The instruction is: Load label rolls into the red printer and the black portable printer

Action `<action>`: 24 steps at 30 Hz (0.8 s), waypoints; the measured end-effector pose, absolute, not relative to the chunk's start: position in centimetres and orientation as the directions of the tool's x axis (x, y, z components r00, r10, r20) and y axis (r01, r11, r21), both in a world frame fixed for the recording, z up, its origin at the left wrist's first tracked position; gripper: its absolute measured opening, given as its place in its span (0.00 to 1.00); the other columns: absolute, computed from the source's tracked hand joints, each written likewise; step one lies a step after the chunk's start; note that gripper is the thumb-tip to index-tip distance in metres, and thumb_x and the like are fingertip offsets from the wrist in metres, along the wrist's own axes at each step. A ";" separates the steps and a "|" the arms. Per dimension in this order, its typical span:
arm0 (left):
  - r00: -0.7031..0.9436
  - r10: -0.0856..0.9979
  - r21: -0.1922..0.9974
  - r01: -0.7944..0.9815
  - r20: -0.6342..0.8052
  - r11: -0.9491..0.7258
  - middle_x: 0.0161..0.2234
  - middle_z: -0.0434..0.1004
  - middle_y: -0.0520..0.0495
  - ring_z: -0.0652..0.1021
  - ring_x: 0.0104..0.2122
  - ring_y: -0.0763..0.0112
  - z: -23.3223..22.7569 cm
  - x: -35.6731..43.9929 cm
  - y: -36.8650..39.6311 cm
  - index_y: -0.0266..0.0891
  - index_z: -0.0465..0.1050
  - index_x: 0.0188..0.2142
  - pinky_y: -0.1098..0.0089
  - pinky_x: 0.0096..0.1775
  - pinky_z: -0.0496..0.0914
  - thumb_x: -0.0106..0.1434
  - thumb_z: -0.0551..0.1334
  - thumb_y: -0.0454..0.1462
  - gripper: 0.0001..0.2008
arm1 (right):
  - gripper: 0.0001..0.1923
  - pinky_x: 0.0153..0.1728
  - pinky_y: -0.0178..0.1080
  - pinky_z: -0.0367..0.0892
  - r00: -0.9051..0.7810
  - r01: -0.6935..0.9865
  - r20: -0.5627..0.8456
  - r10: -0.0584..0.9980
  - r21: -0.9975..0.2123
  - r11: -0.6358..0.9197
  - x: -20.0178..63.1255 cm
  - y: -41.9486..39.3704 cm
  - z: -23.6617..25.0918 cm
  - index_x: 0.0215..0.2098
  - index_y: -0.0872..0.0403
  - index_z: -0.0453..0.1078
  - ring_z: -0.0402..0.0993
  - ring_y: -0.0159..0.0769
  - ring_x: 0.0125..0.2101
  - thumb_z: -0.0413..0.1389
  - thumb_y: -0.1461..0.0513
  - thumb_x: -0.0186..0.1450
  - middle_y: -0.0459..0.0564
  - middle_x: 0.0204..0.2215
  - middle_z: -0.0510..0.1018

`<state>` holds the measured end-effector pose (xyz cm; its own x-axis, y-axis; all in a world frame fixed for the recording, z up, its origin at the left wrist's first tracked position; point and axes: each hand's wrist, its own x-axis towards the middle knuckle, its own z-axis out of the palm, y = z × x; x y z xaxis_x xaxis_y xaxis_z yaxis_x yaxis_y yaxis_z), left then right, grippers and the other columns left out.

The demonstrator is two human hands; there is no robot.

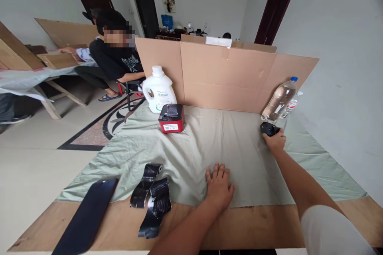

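Observation:
My left hand (pixel 220 187) lies palm down on the pale green cloth (pixel 203 147), fingers spread, holding nothing. Stretched out at the far right, my right hand (pixel 277 140) is closed around a black object (pixel 269 128) that looks like a computer mouse. Just behind it a large clear bottle (pixel 280 101) with a blue cap leans to the right. A smaller bottle with a red and white label (pixel 291 107) is partly hidden beside it. To the left of my left hand are two partly unrolled black strips (pixel 148 185) (pixel 157 207), crumpled on the cloth and wood.
A red and black box-shaped device (pixel 172 118) stands before a white detergent jug (pixel 159 89). Cardboard panels (pixel 221 75) wall off the back. A dark phone-like slab (pixel 86 215) lies at the front left. Beyond the left edge, a person (pixel 116 59) sits near another table.

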<state>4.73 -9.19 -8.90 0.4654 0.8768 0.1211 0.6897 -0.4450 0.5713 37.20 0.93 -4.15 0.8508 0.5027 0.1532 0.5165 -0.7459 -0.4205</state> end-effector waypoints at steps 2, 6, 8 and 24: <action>0.400 0.899 0.635 0.652 0.179 -0.416 0.56 0.70 0.36 0.66 0.58 0.46 -8.8 4.6 -8.5 0.40 0.71 0.51 0.40 0.58 0.53 0.63 0.54 0.40 0.19 | 0.55 0.57 0.46 0.56 0.770 0.623 0.184 0.610 -0.420 -0.660 34.7 -0.7 -4.2 0.67 0.61 0.37 0.62 0.55 0.57 0.59 0.46 0.54 0.69 0.55 0.62; 0.301 0.904 0.728 0.540 0.302 -0.423 0.47 0.76 0.37 0.73 0.49 0.51 -9.3 4.4 -7.2 0.39 0.72 0.47 0.48 0.51 0.65 0.65 0.53 0.41 0.15 | 0.57 0.56 0.47 0.59 0.550 0.799 0.226 0.804 -0.423 -0.427 27.6 -5.7 -4.4 0.68 0.61 0.39 0.65 0.53 0.53 0.62 0.48 0.50 0.64 0.52 0.66; 0.278 0.889 0.747 0.482 0.365 -0.457 0.49 0.75 0.38 0.72 0.50 0.53 -9.6 4.3 -6.7 0.40 0.71 0.50 0.50 0.52 0.65 0.66 0.52 0.41 0.17 | 0.57 0.54 0.49 0.61 0.446 0.851 0.282 0.850 -0.429 -0.304 23.6 -8.2 -4.7 0.68 0.59 0.40 0.66 0.52 0.51 0.63 0.48 0.49 0.62 0.51 0.67; 0.267 0.952 0.860 0.439 0.150 -0.259 0.54 0.73 0.39 0.71 0.55 0.60 -8.2 3.4 -5.3 0.33 0.70 0.55 0.60 0.59 0.63 0.65 0.51 0.31 0.20 | 0.32 0.53 0.56 0.64 0.192 0.850 0.551 0.812 -0.507 0.143 17.3 -14.8 -7.9 0.54 0.53 0.63 0.63 0.51 0.54 0.56 0.43 0.59 0.61 0.52 0.66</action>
